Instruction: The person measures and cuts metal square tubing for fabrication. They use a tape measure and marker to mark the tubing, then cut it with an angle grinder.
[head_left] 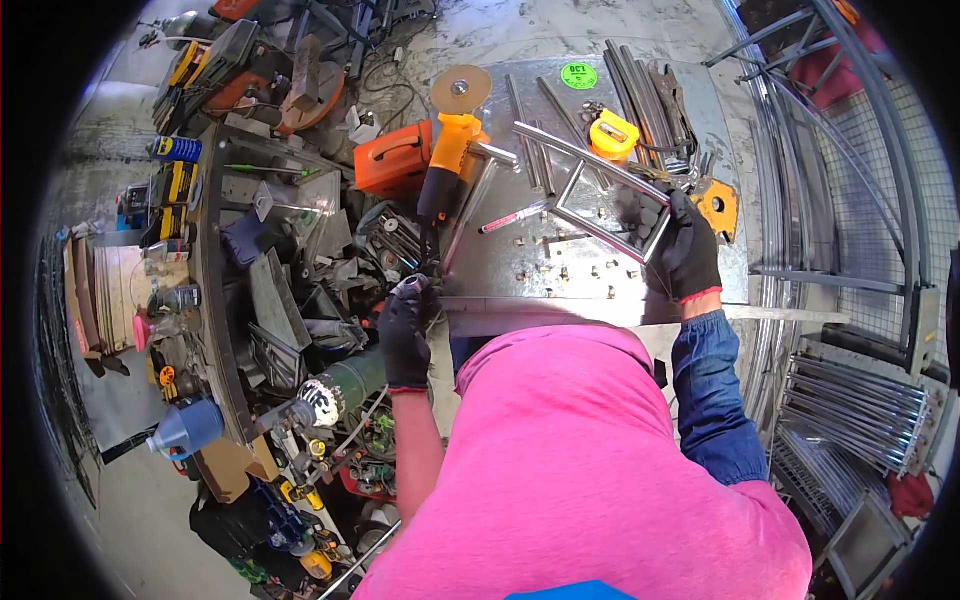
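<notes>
**Right hand (pixel 692 245) holds one metal frame (pixel 620 178)**

The step now looks like holding the frame steady over the one tabletop (pixel 480 278). The next move seems to call for a firm hold on the frame's corner.

The right grip curls tight round the frame's near right end. The frame sticks out ahead of it and to its left. The left hand (pixel 405 330) has bent fingers; I cannot tell if that grip has hold of anything.

Just right of the right grip is one yellow block (pixel 715 208). To its left are small bits (pixel 597 271), too tiny to count surely, then one red pen (pixel 515 217). Ahead of the left grip is one grinder (pixel 445 165) with one round disc (pixel 461 90), and one orange box (pixel 390 165) beside it. Ahead of the right grip is one yellow tape measure (pixel 613 135). Farthest is one round green label (pixel 579 76).
</notes>
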